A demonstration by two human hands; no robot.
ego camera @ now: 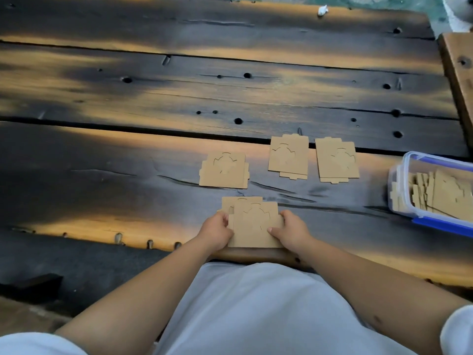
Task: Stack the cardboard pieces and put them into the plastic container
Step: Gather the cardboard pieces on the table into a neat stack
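On the dark wood desk [128,155], one small card pile [224,170] lies left of the middle. Near the edge, the left hand [216,233] and right hand [291,230] hold a card [254,226] by its two sides, fingers pinching it. Another card [231,202] peeks out under it. Farther right lie two more piles [288,156] [336,158]. At the far right, the box [432,190] holds more cards.

Dark plank table [153,98] bears cardboard pieces [224,170] and plastic container [409,162].
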